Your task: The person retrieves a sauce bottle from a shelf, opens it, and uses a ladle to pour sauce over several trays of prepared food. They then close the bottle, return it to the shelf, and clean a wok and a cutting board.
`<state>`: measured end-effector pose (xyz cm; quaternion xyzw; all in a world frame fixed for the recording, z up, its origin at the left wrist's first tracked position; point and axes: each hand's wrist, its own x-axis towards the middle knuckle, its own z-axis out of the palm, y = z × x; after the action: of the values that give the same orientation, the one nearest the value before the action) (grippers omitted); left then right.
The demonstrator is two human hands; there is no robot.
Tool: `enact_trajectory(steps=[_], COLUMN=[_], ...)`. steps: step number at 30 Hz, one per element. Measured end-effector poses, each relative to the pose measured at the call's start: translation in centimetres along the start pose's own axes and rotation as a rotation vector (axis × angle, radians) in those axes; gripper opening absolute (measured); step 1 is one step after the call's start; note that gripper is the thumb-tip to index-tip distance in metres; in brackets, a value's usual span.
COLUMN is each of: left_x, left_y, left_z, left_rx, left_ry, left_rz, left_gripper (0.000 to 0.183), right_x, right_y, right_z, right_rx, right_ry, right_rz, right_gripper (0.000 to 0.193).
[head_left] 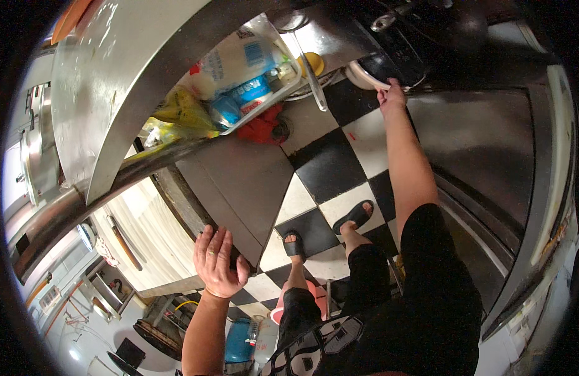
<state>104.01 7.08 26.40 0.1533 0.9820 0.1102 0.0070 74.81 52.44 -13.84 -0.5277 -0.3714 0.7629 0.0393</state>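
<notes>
At the upper right, my right arm is stretched out and my right hand has its fingers closed on the pale rim of a round vessel. A dark thing covers part of that vessel, so its full shape is hidden. My left hand is lower left, palm down with fingers extended and nothing in it. It lies at or just above the edge of a pale wood-grained surface; whether it touches cannot be made out. A long brown handle shows on that surface.
A white tray of bags and packets sits on a shelf under the curved metal counter. A long-handled metal utensil hangs beside it, above a red bag. A black-and-white tiled floor lies below; a pink tub stands behind my legs.
</notes>
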Motion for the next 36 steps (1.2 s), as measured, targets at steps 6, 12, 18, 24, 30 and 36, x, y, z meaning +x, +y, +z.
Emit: enact_trajectory(steps=[6, 12, 18, 24, 30, 36], left_x=[0.0, 0.7, -0.5, -1.2, -6.6, -31.5], left_y=[-0.1, 0.3, -0.3, -0.8, 2.0, -3.7], left_z=[-0.2, -0.3, 0.2, 0.7, -5.0, -7.0], left_rx=[0.016, -0.031, -0.186, -0.126, -0.446, -0.357], left_ry=[-0.029, -0.002, 0.056, 0.067, -0.080, -0.099], left_rz=[-0.014, -0.031, -0.042, 0.008, 0.005, -0.232], left_gripper=[0.049, 0.047, 0.051, 0.062, 0.049, 0.034], right_x=[4.4, -2.1, -20.6, -46.0, -53.0, -66.5], right_y=[-0.7, 0.4, 8.7, 7.7, 5.6, 14.4], right_z=[3.8, -1.9, -20.5, -36.5, -35.2, -13.8], right_rx=[-0.106, -0.143, -1.446, -2.363, -2.271, -1.633], right_ry=[-0.227, -0.430, -0.525, -0.971, -1.440, -0.853], right_rz=[-0.071, 0.142, 0.266, 0.392, 0.200, -0.784], right_gripper=[0.051, 0.084, 0.078, 0.092, 0.056, 0.032])
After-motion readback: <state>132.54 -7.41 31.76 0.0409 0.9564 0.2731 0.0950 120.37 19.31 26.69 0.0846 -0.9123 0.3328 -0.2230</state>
